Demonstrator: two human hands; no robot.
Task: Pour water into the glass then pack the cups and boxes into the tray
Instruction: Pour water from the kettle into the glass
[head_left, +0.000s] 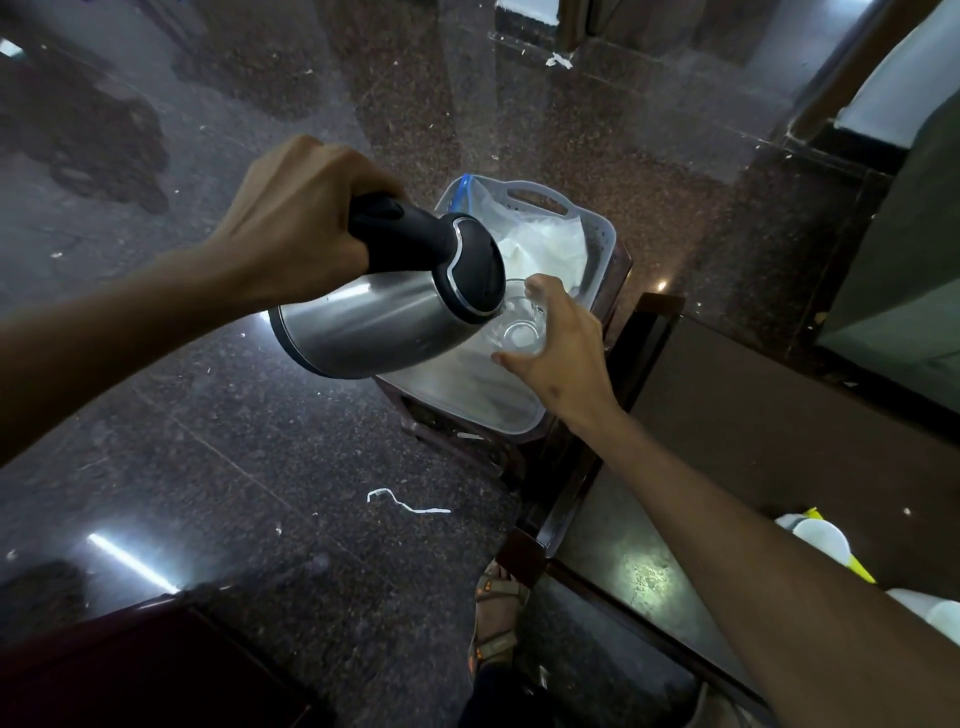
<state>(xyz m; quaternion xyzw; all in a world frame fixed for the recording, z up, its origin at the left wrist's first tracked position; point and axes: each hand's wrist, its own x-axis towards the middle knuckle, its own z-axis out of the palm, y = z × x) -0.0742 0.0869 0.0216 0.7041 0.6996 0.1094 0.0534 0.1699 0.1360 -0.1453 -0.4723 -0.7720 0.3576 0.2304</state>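
The glass (519, 325) sits in the right hand (563, 353), whose thumb and fingers are curled part-way around its side, closed on it firmly enough to carry it. It is held mouth-up and just under the lip of the kettle (384, 312), so that whatever leaves the spout lands inside rather than on the floor. Whether water is already running cannot be told; the glass looks clear and nearly empty.

The left hand (301, 218) is wrapped tight around the kettle's black handle, fist closed, tipping the steel body well over towards the right hand so that the lid end meets the rim of the glass. Holding both things in the air lets the person match spout to glass and correct the tilt.

Directly beneath both hands lies the white tray (597, 228), resting on a small dark stand; pouring above it would probably catch any spill. A white plastic bag (540, 244) lies in the tray's far part, beyond the right hand.

Near the right forearm, on the dark worktop (779, 415), stand white cups (821, 538), waiting to be packed.

No brand, label or writing can be read on anything.
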